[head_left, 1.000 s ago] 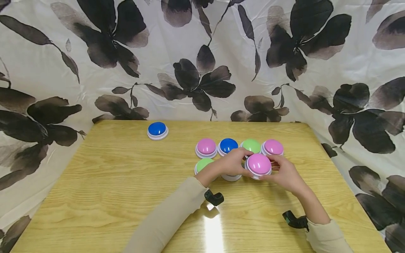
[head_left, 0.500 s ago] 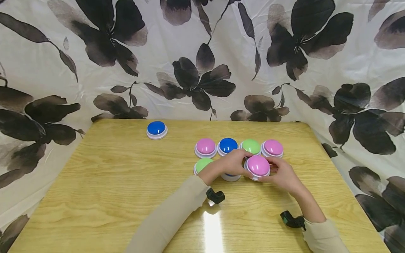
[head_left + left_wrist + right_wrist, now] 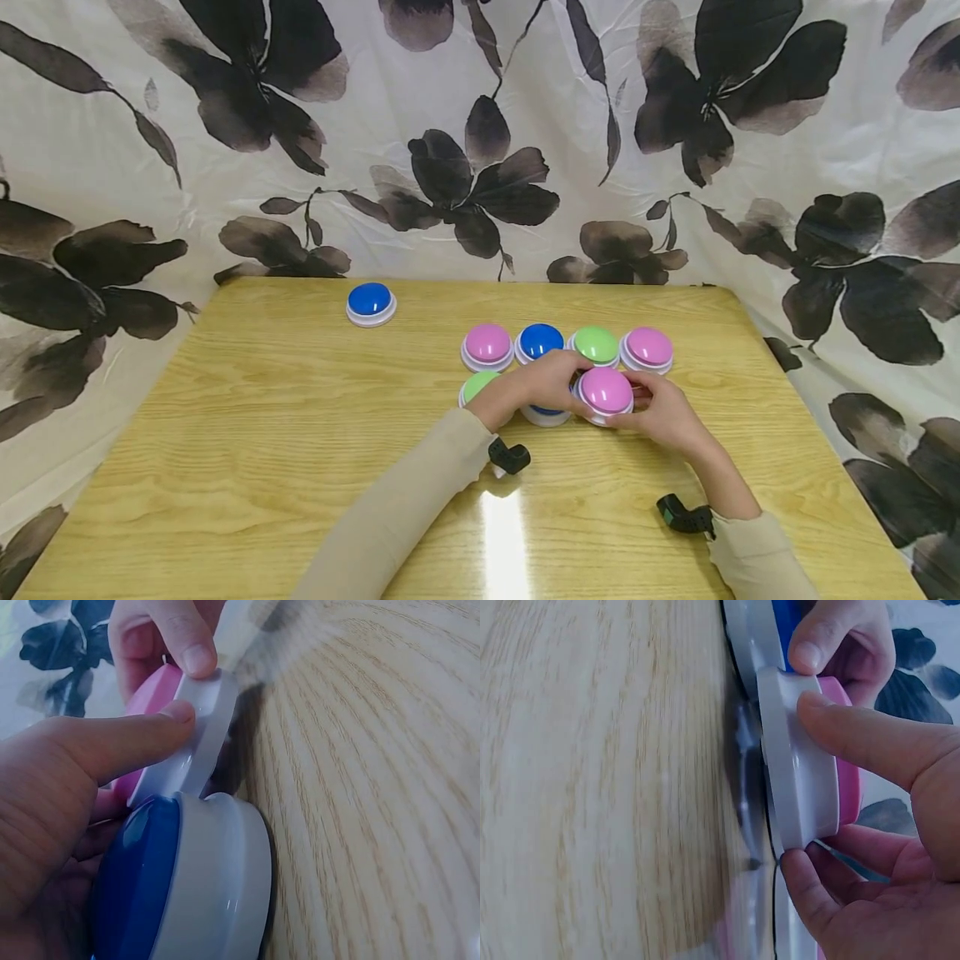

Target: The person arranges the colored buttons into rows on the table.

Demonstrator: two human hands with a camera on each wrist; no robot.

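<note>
A pink dome push button (image 3: 607, 389) with a white base is held between both hands, just off the table. My left hand (image 3: 551, 382) grips its left side, thumb on the near rim. My right hand (image 3: 666, 414) grips the opposite side, the thumb (image 3: 840, 727) lying on the white base in the right wrist view. Right beside the held button, partly under my left hand, stands a blue button (image 3: 135, 885). A green button (image 3: 477, 387) is partly hidden behind the left wrist. Fingers behind the pink button are partly hidden in the head view.
Behind the hands runs a row of buttons: pink (image 3: 487, 342), blue (image 3: 540, 341), green (image 3: 596, 345) and pink (image 3: 648, 346). Another blue button (image 3: 369, 300) stands apart at the back left of the wooden table (image 3: 262, 433). Floral cloth (image 3: 472, 83) hangs behind.
Both hands have brought the pink button slightly left and lower, closer to the blue button beside it. The other buttons keep their places.
</note>
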